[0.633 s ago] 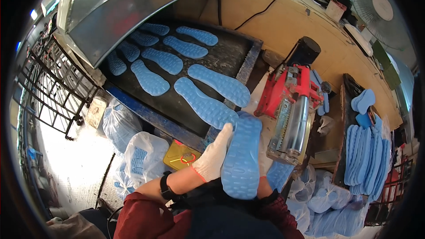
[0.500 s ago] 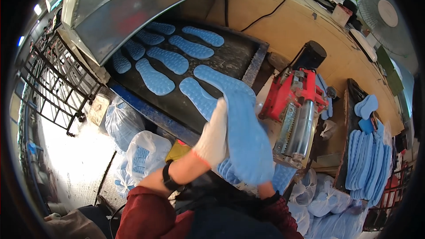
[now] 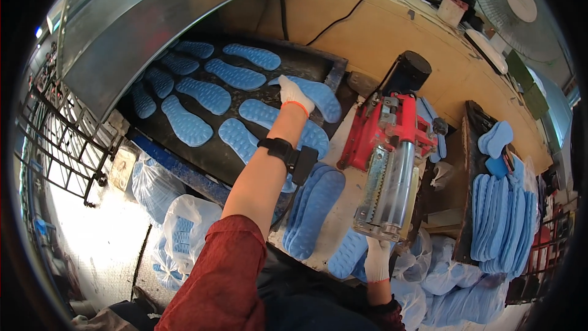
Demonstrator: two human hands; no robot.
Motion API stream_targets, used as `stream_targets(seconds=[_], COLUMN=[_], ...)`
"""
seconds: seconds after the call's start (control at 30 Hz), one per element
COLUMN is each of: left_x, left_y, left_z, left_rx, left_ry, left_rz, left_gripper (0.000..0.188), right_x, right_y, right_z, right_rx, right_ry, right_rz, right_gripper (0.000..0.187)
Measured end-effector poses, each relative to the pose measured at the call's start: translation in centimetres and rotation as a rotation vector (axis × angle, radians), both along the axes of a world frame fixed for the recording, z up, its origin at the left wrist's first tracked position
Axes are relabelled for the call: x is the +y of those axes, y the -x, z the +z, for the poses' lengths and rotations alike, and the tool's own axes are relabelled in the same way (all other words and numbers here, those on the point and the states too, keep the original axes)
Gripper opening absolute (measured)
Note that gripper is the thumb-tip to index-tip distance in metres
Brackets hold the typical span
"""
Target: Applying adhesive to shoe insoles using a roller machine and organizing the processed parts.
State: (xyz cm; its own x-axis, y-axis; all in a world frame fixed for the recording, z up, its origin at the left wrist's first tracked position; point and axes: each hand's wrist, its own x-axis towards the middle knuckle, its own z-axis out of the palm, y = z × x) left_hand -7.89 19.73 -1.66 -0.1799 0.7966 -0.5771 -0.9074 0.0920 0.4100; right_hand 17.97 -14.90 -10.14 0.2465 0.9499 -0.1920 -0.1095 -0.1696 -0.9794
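My left hand [image 3: 294,93], in a white knit glove, reaches out over the dark conveyor bed [image 3: 294,67]. Its fingers are closed on the near-left end of a blue bumpy insole [image 3: 321,97], which lies at a slant by the bed's right edge. Other blue insoles [image 3: 187,121] are laid flat in rows across the bed. My right hand [image 3: 376,260], gloved too, is low at the front end of a red roller machine [image 3: 383,165], beside some blue insoles [image 3: 346,254]. The roller hides its fingertips. Between the arms rests a small stack of blue insoles [image 3: 315,211].
A sloping metal hood [image 3: 165,24] covers the bed's far left. On the right, a dark board [image 3: 471,165] bears piled insoles [image 3: 502,220]. Plastic bags [image 3: 190,227] stand lower left, with more bags [image 3: 453,294] lower right. A fan [image 3: 520,3] is at the upper right.
Both hands were together around blue insoles in front of me. The left has since reached out to an insole on the bed; the right has moved to the machine's front. A stack shows on the bench.
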Motion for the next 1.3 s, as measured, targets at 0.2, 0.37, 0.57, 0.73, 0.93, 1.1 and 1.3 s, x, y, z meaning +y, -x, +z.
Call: stream_targets(seconds=[0.2, 0.37, 0.57, 0.73, 0.93, 1.1, 1.3], left_x=[2.0, -2.1, -14.5, -18.5, -19.4, -21.2, -25.8], left_y=[0.3, -0.9, -3.4, -10.5, -10.1, -7.2, -1.0], left_z=[-1.3, 2.1, 5.6, 4.5, 0.6, -0.6, 0.4], left_rx=[0.078, 1.031, 0.544, 1.119, 1.006, 0.859, 0.817], left_ry=[0.060, 0.172, -0.637, -1.033, -1.040, -0.742, -0.739], left_rz=[0.112, -0.160, -0.292, -0.309, -0.427, -0.672, -0.919], left_gripper=[0.075, 0.078, 0.059, 0.058, 0.055, 0.054, 0.060], right_x=[-1.1, 0.3, 6.4, 5.8, 0.7, 1.7, 2.2], right_y=[-1.9, -6.3, -6.6, -4.2, -3.2, -5.8, -2.3], right_z=[2.1, 6.8, 12.4, 13.9, 7.8, -2.0, -2.3], right_rx=[0.214, -0.305, -1.320, -1.149, -0.461, -0.839, -1.455], right_ry=[-0.069, -0.178, -0.599, -0.666, -0.465, -0.241, -0.556], right_rz=[-0.144, -0.256, -0.186, -0.103, -0.519, -0.133, 0.167], right_gripper=[0.036, 0.039, 0.046, 0.040, 0.022, 0.019, 0.023])
